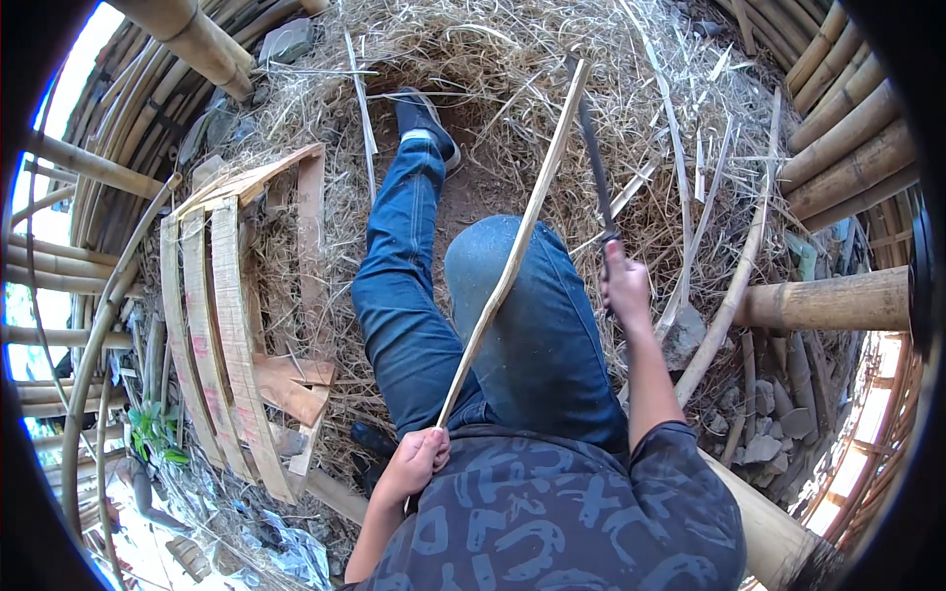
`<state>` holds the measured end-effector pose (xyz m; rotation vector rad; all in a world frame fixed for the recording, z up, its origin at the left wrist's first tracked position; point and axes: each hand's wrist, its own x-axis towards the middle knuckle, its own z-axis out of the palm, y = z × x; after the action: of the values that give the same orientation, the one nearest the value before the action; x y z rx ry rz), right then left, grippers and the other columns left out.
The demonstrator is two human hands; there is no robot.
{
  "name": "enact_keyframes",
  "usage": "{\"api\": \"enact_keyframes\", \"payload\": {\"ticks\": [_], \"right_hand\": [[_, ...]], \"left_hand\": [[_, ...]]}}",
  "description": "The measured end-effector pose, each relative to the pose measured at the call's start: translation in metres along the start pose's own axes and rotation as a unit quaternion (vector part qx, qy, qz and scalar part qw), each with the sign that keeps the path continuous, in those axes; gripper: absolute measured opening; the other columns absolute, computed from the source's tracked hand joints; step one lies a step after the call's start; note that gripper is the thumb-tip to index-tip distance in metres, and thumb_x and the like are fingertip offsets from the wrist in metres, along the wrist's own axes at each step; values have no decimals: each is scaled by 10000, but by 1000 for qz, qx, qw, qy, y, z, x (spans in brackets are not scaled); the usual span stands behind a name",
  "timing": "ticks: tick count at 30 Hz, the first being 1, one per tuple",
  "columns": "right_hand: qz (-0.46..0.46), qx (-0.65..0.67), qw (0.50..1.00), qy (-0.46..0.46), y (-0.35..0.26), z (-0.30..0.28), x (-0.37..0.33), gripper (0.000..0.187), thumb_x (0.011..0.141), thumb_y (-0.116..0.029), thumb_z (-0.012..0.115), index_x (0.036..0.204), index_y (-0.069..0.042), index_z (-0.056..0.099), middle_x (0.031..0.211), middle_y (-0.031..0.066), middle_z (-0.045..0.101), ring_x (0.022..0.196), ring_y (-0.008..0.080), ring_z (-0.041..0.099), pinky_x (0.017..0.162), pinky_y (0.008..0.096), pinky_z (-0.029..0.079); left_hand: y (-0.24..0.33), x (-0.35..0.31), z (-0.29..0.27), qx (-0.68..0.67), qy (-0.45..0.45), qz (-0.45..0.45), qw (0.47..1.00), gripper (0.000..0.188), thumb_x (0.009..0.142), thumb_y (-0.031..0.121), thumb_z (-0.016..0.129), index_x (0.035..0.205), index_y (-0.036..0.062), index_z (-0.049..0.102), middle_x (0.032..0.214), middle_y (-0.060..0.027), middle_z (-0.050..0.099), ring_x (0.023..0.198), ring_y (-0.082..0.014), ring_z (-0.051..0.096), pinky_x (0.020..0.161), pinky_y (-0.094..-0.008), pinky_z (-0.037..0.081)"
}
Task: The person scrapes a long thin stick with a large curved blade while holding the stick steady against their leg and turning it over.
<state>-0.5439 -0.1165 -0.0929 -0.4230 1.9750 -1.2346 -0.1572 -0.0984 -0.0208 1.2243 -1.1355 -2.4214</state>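
My left hand (415, 461) grips the near end of a long thin bamboo strip (514, 246), which slants up and away over my right knee to the straw. My right hand (625, 286) holds the handle of a long dark knife (592, 148); its blade points away and its tip meets the far end of the strip. I sit in blue jeans, the left leg stretched out with a dark shoe (426, 118), the right knee bent up under the strip.
Dry straw and bamboo shavings (512, 59) cover the ground ahead. A wooden pallet (232, 315) leans at my left. Thick bamboo poles (838, 300) stand at the right and top left. Loose split strips (724, 295) and stones (769, 433) lie to the right.
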Motion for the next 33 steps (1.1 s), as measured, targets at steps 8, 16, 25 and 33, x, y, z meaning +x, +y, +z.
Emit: {"api": "enact_keyframes", "payload": {"ticks": [8, 16, 25, 33], "right_hand": [[-188, 32, 980, -63, -96, -20, -46, 580, 845, -603, 561, 624, -70, 501, 488, -29, 468, 390, 58, 462, 367, 207, 351], [-423, -424, 795, -94, -120, -14, -30, 599, 702, -673, 651, 646, -77, 626, 511, 60, 581, 495, 225, 621, 496, 342, 493], [-388, -487, 782, 35, -134, -77, 65, 684, 722, -766, 527, 613, -94, 589, 509, 17, 558, 476, 185, 588, 480, 325, 463], [-95, -203, 967, 118, -66, -123, 62, 588, 821, -667, 535, 547, -156, 435, 452, -34, 408, 362, 58, 390, 347, 225, 295]], "left_hand": [[24, -1, 31, 316, 157, 75, 932, 301, 985, 206, 437, 763, 4, 463, 556, -138, 434, 489, -239, 432, 502, -353, 364], [10, -14, 28, 494, 263, 183, 808, 237, 957, 152, 462, 767, 11, 462, 557, -196, 492, 532, -405, 539, 475, -452, 403], [11, -24, 35, 496, 272, 186, 803, 242, 954, 153, 475, 763, 7, 454, 566, -208, 498, 544, -413, 543, 473, -462, 397], [6, -28, 30, 413, 276, 143, 856, 242, 963, 149, 454, 785, -14, 474, 585, -228, 485, 548, -408, 526, 492, -458, 388]]}}
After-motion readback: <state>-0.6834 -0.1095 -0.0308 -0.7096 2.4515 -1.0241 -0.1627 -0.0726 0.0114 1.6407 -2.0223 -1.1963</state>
